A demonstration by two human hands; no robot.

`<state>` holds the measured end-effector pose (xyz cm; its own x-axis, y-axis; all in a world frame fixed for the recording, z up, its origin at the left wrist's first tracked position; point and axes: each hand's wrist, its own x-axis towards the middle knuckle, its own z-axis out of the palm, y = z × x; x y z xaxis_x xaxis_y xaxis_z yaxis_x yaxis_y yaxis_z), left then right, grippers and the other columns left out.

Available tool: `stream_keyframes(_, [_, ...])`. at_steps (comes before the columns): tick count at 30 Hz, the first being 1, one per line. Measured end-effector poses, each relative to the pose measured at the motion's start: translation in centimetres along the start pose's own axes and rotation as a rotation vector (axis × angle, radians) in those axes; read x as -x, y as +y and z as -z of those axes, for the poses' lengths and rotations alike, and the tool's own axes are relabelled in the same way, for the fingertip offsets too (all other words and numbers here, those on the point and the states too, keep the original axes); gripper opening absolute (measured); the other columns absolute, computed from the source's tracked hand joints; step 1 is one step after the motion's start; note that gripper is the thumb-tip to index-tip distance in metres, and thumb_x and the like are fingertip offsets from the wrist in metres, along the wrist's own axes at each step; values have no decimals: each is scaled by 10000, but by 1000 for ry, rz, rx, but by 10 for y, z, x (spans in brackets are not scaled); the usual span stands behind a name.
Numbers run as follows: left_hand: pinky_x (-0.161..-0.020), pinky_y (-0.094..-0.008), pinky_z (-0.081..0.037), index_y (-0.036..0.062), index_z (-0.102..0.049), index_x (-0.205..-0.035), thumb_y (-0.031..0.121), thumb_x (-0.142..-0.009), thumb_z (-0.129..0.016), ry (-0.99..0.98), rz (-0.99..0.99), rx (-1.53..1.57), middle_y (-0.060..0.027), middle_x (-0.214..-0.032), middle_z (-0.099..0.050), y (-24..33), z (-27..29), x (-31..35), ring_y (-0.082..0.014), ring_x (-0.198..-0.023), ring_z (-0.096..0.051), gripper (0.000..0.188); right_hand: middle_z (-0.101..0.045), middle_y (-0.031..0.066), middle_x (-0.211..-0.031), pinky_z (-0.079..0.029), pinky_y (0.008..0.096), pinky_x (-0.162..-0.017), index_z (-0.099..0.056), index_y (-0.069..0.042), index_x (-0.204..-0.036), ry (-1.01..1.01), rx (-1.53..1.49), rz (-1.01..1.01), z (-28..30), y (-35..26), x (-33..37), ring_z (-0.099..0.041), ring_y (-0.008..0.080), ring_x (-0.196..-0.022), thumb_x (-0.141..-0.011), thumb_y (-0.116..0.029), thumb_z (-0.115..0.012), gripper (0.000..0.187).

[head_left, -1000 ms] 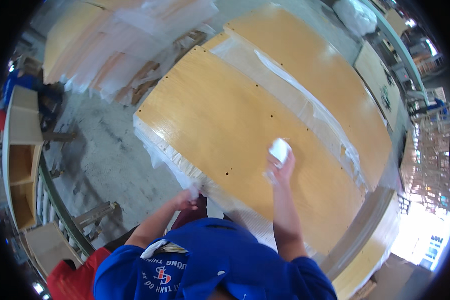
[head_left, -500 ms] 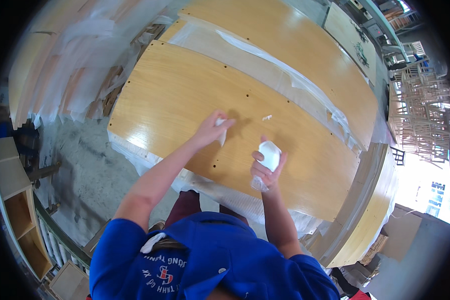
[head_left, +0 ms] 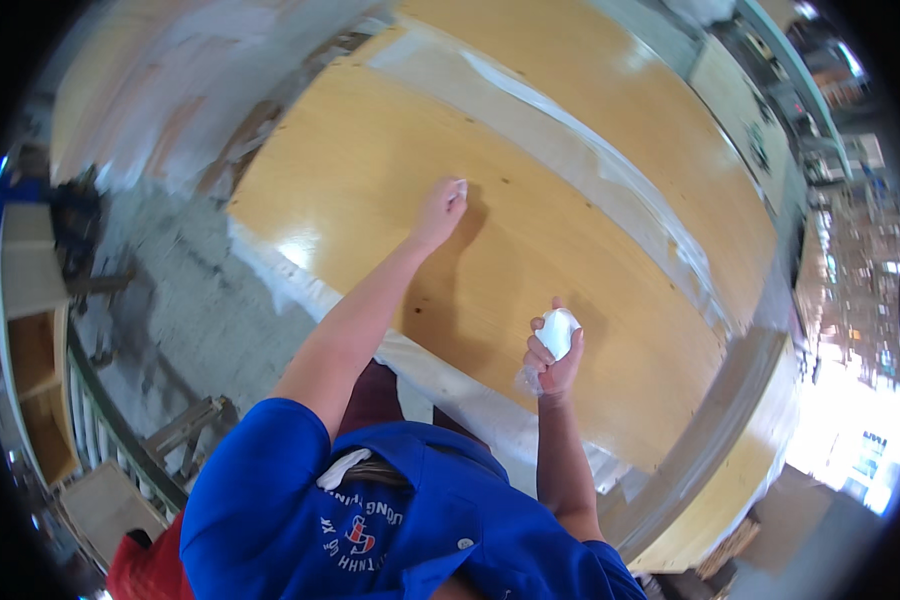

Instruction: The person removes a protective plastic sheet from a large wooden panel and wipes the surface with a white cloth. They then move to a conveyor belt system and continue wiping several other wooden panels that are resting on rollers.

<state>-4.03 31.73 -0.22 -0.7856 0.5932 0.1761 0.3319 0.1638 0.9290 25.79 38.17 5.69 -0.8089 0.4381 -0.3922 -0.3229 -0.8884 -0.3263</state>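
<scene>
- Glossy wooden board (head_left: 570,250) lies flat in a workshop.
- Left hand (head_left: 438,210) presses a small white piece (head_left: 460,187) on the board, fingers closed.
- Right hand (head_left: 553,350) grips a white lump (head_left: 558,332) above the board's near edge.

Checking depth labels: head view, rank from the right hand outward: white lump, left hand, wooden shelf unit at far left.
1. White lump: held in the right hand.
2. Left hand: up-left, pressed on the wooden panel.
3. Wooden shelf unit: far left edge.

A woodworking workshop: large varnished wooden panels (head_left: 530,250) lie stacked with plastic sheeting (head_left: 590,160) between, bare concrete floor (head_left: 180,300), unfinished wooden cabinets (head_left: 30,330) alongside.
</scene>
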Motion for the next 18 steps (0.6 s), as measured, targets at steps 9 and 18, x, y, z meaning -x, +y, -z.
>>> stream_keyframes(9, [-482,-270,-430,49,-517,-833,190,-894,-468,474,495,440,-10,-721,-449,-55,242,175,-103,-598,-464,161,-555,113,-910,-261,210,-362,-414,-163,-1294,3,343,-235,-122,121,-140,-396,94,-454,-897,-339,-541,451])
stream_keyframes(18, [-743,-381,-474,52,-543,-854,120,-795,-625,-33,-199,-176,-106,-836,-575,-34,205,152,-286,-820,-564,121,-567,86,-866,-314,226,-360,-405,-81,-1266,-232,855,-224,-225,286,-250,-457,106,-477,-834,-114,-625,486])
